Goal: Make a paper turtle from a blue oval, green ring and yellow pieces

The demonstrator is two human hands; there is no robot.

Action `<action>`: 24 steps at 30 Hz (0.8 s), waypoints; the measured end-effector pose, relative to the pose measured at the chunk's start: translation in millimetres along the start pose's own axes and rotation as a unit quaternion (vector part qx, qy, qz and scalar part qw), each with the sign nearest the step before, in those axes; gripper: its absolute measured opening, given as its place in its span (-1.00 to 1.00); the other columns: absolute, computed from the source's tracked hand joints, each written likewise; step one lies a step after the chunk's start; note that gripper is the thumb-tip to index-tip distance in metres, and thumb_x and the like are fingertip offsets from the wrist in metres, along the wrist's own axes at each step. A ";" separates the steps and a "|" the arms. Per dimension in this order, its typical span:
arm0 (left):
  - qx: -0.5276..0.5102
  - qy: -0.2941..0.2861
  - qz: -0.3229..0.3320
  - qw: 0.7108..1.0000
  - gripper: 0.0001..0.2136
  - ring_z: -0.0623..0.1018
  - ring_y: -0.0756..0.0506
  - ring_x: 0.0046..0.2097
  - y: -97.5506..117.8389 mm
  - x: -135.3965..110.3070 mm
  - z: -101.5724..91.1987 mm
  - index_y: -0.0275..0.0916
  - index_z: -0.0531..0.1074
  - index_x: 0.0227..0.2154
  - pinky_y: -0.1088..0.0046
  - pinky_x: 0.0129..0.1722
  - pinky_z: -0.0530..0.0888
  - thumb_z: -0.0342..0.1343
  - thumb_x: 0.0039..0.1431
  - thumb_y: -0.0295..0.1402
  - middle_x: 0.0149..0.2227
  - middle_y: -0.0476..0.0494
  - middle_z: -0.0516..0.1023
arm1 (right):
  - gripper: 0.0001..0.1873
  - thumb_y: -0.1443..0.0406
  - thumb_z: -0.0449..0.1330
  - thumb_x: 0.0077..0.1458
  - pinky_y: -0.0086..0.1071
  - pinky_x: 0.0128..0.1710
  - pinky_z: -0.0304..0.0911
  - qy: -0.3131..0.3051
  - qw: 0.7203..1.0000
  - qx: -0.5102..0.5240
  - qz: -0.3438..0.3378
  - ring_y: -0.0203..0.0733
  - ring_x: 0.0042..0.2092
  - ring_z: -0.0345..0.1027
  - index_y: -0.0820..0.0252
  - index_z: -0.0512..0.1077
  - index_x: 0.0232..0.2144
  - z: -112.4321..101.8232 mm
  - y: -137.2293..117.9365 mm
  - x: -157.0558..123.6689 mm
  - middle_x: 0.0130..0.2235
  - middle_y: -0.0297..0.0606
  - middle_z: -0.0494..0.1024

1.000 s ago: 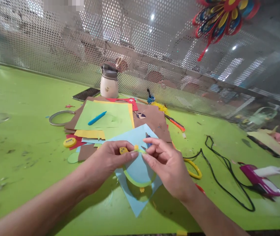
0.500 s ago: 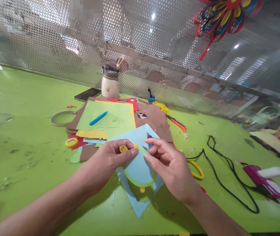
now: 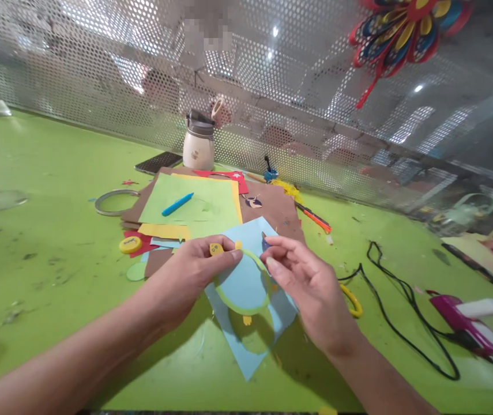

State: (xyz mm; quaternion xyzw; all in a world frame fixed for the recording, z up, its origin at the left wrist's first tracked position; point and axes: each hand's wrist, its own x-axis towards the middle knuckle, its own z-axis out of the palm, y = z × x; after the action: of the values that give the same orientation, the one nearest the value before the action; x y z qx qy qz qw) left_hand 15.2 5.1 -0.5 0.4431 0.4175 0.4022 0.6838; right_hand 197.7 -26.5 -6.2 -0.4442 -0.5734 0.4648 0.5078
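Observation:
A round light-blue paper cutout with a green rim point(image 3: 246, 288) carries small yellow pieces, one of them a head with drawn eyes point(image 3: 215, 249). My left hand point(image 3: 198, 262) pinches its top left edge between thumb and fingers. Close to the right rim, my right hand point(image 3: 302, 282) has its fingers curled and thumb apart from them, with nothing visible between. Behind those fingertips shows the tip of a dark blue pointed tool point(image 3: 265, 243), mostly hidden. Under the cutout lies a light-blue sheet point(image 3: 246, 366) with a round hole cut in it.
Stacked coloured paper point(image 3: 211, 202) bears a blue pen point(image 3: 177, 204). Nearby are a tape ring point(image 3: 114, 203), a yellow round lid point(image 3: 130, 245) and a bottle point(image 3: 198, 144). To the right lie a yellow handle point(image 3: 352, 300), a black cord point(image 3: 402, 323) and a purple device point(image 3: 466, 323).
My right hand's thumb and fingertips have drawn slightly right, off the cutout's top rim. The cutout stays in my left hand, raised a little. The whole view has shifted slightly.

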 end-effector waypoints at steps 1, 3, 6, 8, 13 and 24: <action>-0.004 0.003 0.002 1.000 -0.72 0.36 0.04 -0.50 0.6 0.3 -0.9 -0.25 0.35 -0.50 0.54 -0.47 0.25 0.32 -0.05 -0.21 -0.57 0.05 0.45 | -0.73 0.23 0.23 0.19 -0.41 -0.15 0.32 0.014 1.000 0.005 -0.006 -0.25 -0.15 0.40 0.07 0.43 -0.04 -2.4 1.4 1.1 -0.17 -0.29 0.51; -0.009 0.008 0.004 1.000 -0.72 0.37 0.04 -0.49 1.9 1.2 -3.3 -0.25 0.35 -0.50 0.54 -0.47 0.25 0.34 -0.09 -0.25 -0.56 0.05 0.46 | -0.79 0.21 0.22 0.21 -0.41 -0.14 0.31 0.045 0.999 0.001 -0.020 -0.26 -0.16 0.41 0.07 0.46 -0.10 -7.9 5.0 4.8 -0.20 -0.30 0.54; -0.003 0.015 0.008 1.000 -0.73 0.39 0.03 -0.48 3.2 2.8 -7.8 -0.25 0.36 -0.49 0.55 -0.46 0.26 0.35 -0.12 -0.27 -0.54 0.04 0.47 | -0.88 0.21 0.23 0.21 -0.44 -0.24 0.29 0.083 0.995 -0.026 -0.043 -0.32 -0.29 0.38 0.12 0.49 -0.28 -16.4 9.5 11.1 -0.36 -0.36 0.52; 0.009 0.014 0.015 1.000 -0.73 0.39 0.04 -0.48 3.6 4.4 -10.9 -0.26 0.37 -0.49 0.55 -0.47 0.25 0.34 -0.11 -0.26 -0.54 0.04 0.48 | -0.85 0.20 0.23 0.21 -0.45 -0.32 0.25 0.089 0.994 -0.034 -0.060 -0.35 -0.38 0.32 0.13 0.47 -0.36 -20.2 10.9 13.7 -0.46 -0.41 0.46; 0.041 0.000 0.015 0.999 -0.71 0.43 0.03 -0.48 2.1 9.8 -17.5 -0.27 0.41 -0.48 0.55 -0.48 0.27 0.34 -0.10 -0.18 -0.51 -0.01 0.50 | -0.76 0.16 0.21 0.22 -0.45 -0.49 0.09 0.069 0.995 -0.032 -0.067 -0.39 -0.53 0.14 0.16 0.40 -0.44 -18.0 12.1 11.9 -0.61 -0.51 0.27; 0.038 -0.025 0.001 0.999 -0.79 0.45 0.03 -0.52 5.4 13.8 -21.2 -0.29 0.44 -0.51 0.55 -0.52 0.37 0.34 -0.08 -0.29 -0.54 -0.02 0.50 | -0.77 0.16 0.27 0.13 -0.46 -0.44 0.19 0.021 0.998 -0.038 -0.034 -0.36 -0.48 0.26 0.20 0.45 -0.43 -5.8 11.5 5.5 -0.54 -0.42 0.39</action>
State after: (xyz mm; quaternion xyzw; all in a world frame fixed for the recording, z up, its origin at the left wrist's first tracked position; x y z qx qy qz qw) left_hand -1.0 25.1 -3.8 0.4786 0.4150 0.3758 0.6764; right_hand 203.4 -18.7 -16.4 -0.4533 -0.5949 0.4158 0.5175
